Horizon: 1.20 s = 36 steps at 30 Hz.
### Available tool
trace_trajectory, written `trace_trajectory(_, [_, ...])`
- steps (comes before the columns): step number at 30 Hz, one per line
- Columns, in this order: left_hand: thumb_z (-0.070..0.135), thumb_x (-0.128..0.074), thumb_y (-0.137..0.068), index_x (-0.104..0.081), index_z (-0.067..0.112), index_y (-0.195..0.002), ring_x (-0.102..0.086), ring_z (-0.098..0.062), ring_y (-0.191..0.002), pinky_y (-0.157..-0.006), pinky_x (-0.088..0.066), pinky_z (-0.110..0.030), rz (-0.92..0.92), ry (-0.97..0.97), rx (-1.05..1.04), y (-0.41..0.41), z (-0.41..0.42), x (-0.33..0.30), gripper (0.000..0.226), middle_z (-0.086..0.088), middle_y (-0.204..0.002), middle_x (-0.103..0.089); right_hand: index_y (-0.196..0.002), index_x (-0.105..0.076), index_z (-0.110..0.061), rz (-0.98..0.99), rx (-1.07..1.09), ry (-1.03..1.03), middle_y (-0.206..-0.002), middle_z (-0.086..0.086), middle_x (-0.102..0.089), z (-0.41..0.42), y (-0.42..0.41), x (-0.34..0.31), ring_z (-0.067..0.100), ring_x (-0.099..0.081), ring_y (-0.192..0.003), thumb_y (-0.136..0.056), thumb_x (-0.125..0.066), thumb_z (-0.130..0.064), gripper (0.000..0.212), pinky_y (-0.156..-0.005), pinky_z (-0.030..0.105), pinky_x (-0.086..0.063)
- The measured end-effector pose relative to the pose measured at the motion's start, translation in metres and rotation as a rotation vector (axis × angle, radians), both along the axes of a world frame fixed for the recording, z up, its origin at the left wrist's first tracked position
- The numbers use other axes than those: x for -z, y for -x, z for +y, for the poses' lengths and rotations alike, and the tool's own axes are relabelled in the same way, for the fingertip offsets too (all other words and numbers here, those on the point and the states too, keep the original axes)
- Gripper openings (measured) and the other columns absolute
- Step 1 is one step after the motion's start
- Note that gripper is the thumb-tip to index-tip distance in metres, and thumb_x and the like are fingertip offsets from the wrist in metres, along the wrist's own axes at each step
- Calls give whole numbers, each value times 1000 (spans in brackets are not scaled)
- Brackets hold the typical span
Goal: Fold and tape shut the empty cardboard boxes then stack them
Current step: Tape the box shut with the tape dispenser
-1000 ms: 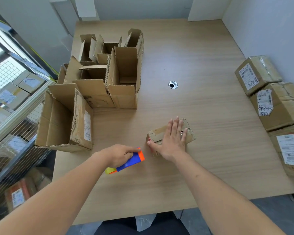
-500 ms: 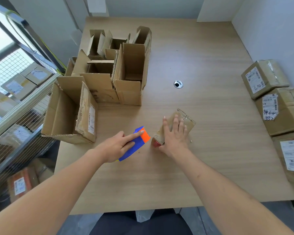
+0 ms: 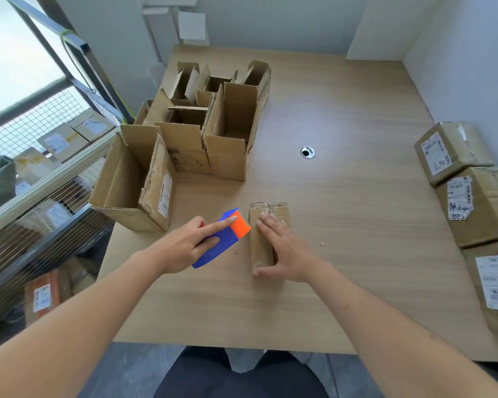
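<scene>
We've turned the small box (image 3: 268,212) lengthwise; right hand (image 3: 285,248) presses it, fingers flat, left hand (image 3: 184,245) grips the tape dispenser (image 3: 227,239): taping the seam comes next.

Both bare forearms reach forward, drawing close together. The left hand (image 3: 190,245) grips a tape dispenser (image 3: 227,239), index finger stretched along its top; the right hand (image 3: 285,251) presses flat, fingers straight, on a small box (image 3: 259,254).
</scene>
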<state>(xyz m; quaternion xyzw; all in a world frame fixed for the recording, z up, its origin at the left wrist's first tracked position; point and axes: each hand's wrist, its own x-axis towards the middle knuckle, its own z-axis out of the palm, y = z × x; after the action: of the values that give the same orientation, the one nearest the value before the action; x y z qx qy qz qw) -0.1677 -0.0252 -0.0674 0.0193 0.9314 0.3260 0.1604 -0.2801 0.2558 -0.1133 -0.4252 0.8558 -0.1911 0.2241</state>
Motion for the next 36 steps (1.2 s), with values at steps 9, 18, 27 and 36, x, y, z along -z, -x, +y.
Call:
trace_trajectory(9, [32,-39,-109,-15,68,-150,-50,-20,-92,-86,-48,-32,120,54,138,-7,23,-29,59,7,-123,-38,-117,-73,-20,-645,640,551,-111,3,-75,-6,4,-52,16,-71,-98,-108,-49,-18,25,-98,38,-56])
trace_trajectory(18, [32,-37,-109,-12,69,-150,-49,-19,-105,-86,-49,-31,135,83,233,-3,32,-56,60,7,-132,-34,-119,-74,-15,-806,576,570,-112,14,-73,-4,2,-78,22,-72,-92,-100,-67,-22,21,-84,38,-62])
trace_trajectory(27, [37,-33,-108,-9,69,-150,-45,-11,-114,-88,-52,-30,107,79,299,4,34,-69,57,10,-137,-30,-98,-78,-10,-757,639,593,-101,19,-74,-9,2,-87,20,-71,-81,-93,-73,-7,7,-77,38,-63])
trace_trajectory(36, [38,-31,-110,-11,70,-149,-49,-15,-90,-83,-44,-29,152,121,304,15,52,-60,54,4,-115,-45,-95,-77,-15,-697,754,537,-82,7,-74,6,-7,-70,17,-72,-77,-95,-68,-3,14,-72,33,-63])
